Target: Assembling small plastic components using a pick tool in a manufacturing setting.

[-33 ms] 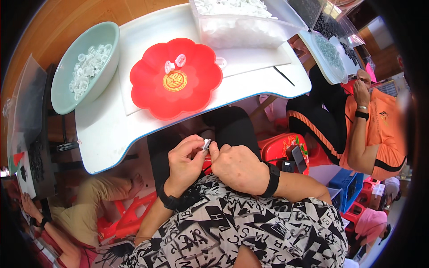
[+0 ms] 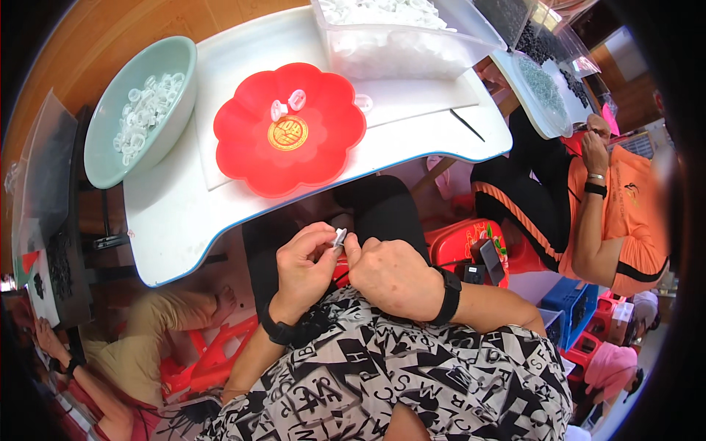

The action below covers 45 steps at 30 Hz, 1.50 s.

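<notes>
Your left hand (image 2: 305, 264) and right hand (image 2: 393, 275) meet just below the near edge of the white plastic surface (image 2: 176, 213), fingertips of both pinched together on one small white plastic piece (image 2: 340, 237), held up close over your lap, likely so you can see it while you work it. Ahead on the surface sits a red flower-shaped plastic dish (image 2: 290, 132) with two similar white pieces (image 2: 287, 105) near its far rim, within easy reach. To its left a pale green bowl (image 2: 140, 110) is filled with many more, and a clear plastic tub (image 2: 401, 37) of white parts stands behind. Another person in an orange shirt (image 2: 625, 213) sits at your right.
</notes>
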{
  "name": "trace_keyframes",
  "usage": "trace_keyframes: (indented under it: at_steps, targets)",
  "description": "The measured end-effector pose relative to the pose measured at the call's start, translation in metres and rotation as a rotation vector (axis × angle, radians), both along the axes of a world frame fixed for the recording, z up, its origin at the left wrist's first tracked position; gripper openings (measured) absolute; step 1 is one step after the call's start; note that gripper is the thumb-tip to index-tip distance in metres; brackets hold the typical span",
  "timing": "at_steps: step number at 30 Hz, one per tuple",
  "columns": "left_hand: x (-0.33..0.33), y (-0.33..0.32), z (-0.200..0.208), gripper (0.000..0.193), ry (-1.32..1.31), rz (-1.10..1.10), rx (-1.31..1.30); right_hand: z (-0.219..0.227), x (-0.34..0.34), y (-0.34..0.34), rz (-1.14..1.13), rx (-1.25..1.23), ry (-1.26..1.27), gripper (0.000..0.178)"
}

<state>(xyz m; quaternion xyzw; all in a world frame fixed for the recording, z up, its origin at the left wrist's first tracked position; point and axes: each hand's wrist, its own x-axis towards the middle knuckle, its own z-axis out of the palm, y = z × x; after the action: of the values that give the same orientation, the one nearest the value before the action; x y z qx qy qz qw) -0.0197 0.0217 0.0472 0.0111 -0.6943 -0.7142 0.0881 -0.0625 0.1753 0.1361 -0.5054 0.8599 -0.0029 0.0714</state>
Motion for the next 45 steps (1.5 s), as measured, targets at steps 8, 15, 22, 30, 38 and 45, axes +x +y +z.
trace_keyframes:
  at_steps: [8,15,22,30,38,45]
  targets:
    - [-0.003,-0.013,0.025,0.022,0.086,-0.023,0.208,0.005,0.002,0.017,-0.237,-0.288,-0.261,0.051]
    - [0.003,-0.011,0.040,0.030,-0.043,-0.012,0.407,0.005,0.008,0.020,-0.274,-0.430,-0.305,0.049]
    - [0.006,-0.009,0.039,0.029,0.025,-0.029,0.415,0.000,0.012,0.023,-0.289,-0.482,-0.312,0.046]
    - [0.009,-0.009,0.035,0.028,0.068,-0.096,0.269,-0.001,0.015,0.026,-0.286,-0.488,-0.319,0.045]
    - [0.008,-0.007,0.031,0.033,0.034,-0.115,0.343,-0.001,0.016,0.028,-0.295,-0.535,-0.332,0.043]
    - [0.006,-0.004,0.033,0.033,-0.036,-0.108,0.473,-0.002,0.013,0.029,-0.303,-0.540,-0.328,0.042]
